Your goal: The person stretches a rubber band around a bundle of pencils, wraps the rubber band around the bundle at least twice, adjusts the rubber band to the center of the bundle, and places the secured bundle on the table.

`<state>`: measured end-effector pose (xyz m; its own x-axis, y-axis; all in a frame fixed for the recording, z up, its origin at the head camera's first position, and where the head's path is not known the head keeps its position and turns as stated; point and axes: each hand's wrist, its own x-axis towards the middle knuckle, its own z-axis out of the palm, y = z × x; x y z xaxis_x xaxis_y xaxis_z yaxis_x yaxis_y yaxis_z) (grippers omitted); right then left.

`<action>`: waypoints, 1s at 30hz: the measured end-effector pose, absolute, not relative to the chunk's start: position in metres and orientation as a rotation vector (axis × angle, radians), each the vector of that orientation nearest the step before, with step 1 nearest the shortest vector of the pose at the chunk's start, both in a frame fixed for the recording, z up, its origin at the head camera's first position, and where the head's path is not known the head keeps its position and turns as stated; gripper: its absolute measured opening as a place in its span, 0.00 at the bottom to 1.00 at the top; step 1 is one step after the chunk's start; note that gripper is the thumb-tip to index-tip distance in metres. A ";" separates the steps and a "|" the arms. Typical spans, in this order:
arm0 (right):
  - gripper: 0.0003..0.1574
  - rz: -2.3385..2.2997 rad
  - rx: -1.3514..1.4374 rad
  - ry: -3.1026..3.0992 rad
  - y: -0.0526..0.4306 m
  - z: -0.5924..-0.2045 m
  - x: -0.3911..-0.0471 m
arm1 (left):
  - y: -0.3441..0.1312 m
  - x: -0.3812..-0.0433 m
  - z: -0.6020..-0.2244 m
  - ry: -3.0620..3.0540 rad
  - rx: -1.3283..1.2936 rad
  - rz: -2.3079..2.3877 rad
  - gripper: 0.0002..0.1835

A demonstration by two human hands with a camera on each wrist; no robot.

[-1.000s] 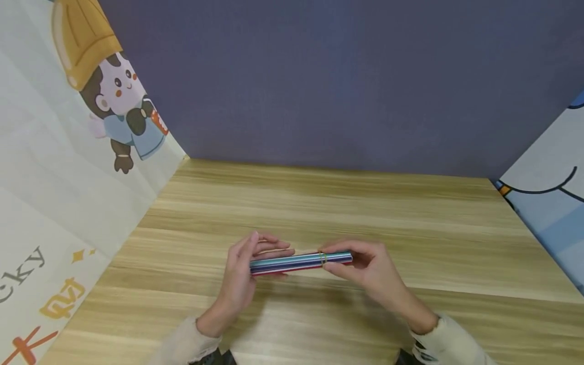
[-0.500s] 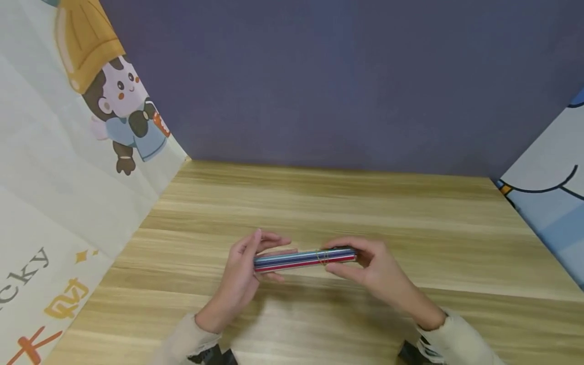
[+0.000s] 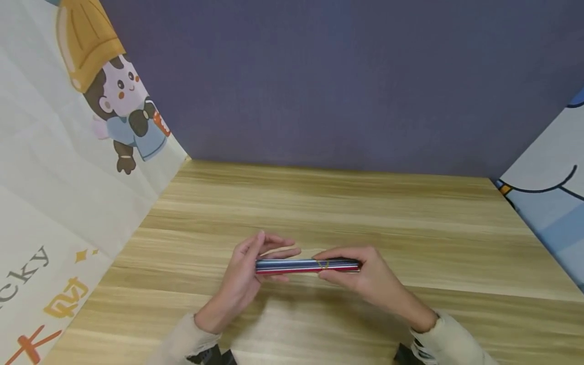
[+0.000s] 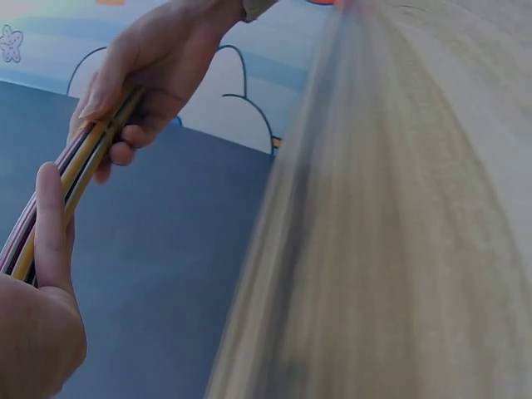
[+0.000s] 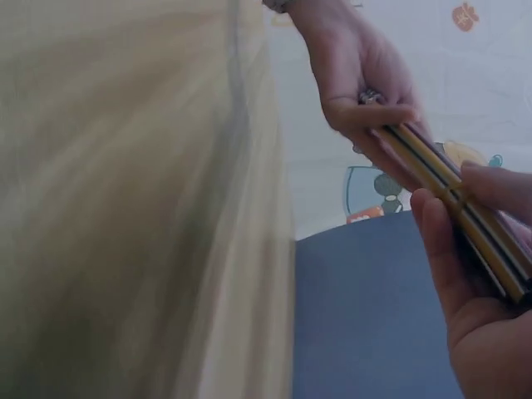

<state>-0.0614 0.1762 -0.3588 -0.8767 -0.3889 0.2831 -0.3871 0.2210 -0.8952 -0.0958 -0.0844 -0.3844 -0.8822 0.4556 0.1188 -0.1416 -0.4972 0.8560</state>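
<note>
A bundle of slim coloured pencils (image 3: 287, 266) with a yellowish rubber band (image 3: 323, 264) round it is held level above the table, between both hands. My right hand (image 3: 360, 266) pinches it near the band, thumb on the near side and fingers on the far side. At the other end, my left hand (image 3: 246, 271) touches the bundle with its palm, the fingers mostly straight around it. In the right wrist view, the pencil ends (image 5: 371, 97) show at the left palm. The left wrist view shows yellow and dark sides of the pencils (image 4: 79, 162).
The wood-grain table (image 3: 319, 213) lies below the hands. A dark blue panel (image 3: 319, 86) rises at its back edge. Printed sheets stand at the left (image 3: 68, 192) and the right (image 3: 556, 213).
The bundle has turned about its length, showing more red, and has come nearly level as its right end lowered. My right hand has dropped slightly; the left has shifted a little right.
</note>
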 end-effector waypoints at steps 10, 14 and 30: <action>0.19 -1.669 -1.077 2.786 0.184 -0.357 -0.067 | -0.091 -0.100 -0.381 1.283 0.410 2.452 0.23; 0.19 -1.656 -1.097 2.800 0.181 -0.361 -0.068 | -0.088 -0.098 -0.386 1.286 0.383 2.440 0.22; 0.23 -1.396 -1.454 2.955 0.179 -0.369 -0.071 | -0.081 -0.095 -0.391 1.356 0.341 2.416 0.21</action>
<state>-0.0708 0.1790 -0.3686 -0.5916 -0.4759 0.6508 -0.8049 0.3944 -0.4433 -0.0947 -0.0811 -0.3911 -0.9101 0.4125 0.0386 -0.1820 -0.4817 0.8572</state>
